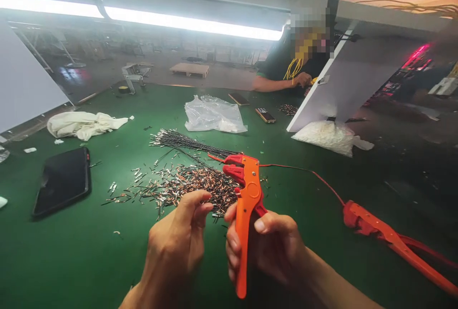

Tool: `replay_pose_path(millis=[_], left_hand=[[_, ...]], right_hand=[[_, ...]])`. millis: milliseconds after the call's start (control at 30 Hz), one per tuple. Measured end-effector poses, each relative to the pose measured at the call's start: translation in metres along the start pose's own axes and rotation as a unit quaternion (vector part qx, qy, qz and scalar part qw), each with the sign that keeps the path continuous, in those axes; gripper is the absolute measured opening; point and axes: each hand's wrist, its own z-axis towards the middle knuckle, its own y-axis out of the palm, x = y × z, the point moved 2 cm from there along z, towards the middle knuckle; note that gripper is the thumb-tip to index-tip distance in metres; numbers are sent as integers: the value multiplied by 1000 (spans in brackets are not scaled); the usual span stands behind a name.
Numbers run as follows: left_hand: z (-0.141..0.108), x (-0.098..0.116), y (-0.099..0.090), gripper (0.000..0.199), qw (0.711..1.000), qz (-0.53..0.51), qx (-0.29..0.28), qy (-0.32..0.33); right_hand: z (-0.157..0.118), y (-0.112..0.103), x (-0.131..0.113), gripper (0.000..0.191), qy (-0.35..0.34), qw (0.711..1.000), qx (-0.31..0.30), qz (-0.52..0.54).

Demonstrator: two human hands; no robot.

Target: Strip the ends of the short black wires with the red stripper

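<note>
Working clockwise around the frame's centre: at five o'clock a person's right hand (277, 240) wraps firmly round the handle of an upright orange-and-red wire-stripping tool (244, 213), its red jaws pointing toward nine o'clock. At seven o'clock the left hand (179, 237) hangs with thumb and forefinger curled close together; its inner side is hidden, so I cannot tell whether it pinches anything.

Beyond the hands, from seven to eight o'clock, a loose heap of black and copper-coloured clippings (195, 182) covers part of the dark green tabletop (107, 256). At nine o'clock, just above the heap, lies a bundle of long thin black wires (193, 142) with pale ends. A second orange-and-red hand tool (382, 228) sits at four o'clock, near a thin red cord (293, 168).

For clean work, I would judge it best to present each wire straight to the jaws, keep the left fingertips clear of them, and squeeze evenly with the tool steady.
</note>
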Motion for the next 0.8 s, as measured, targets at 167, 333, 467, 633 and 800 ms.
replay_pose_path(millis=[167,333,467,633,800], left_hand=[[0,-1,0,13,1000,-20,-4,16],[2,0,1,10,999,-12,-3,50],[3,1,1,9,997,-15,0,72],[3,3,0,7,998,-25,0,62],[4,1,1,8,997,-32,-1,64]], right_hand=[[1,-3,0,35,10,1000,-20,18],[1,0,5,32,10,999,-38,22],[1,0,5,32,10,999,-44,22],[1,-4,6,31,30,999,-43,13],[0,-1,9,30,52,997,-52,20]])
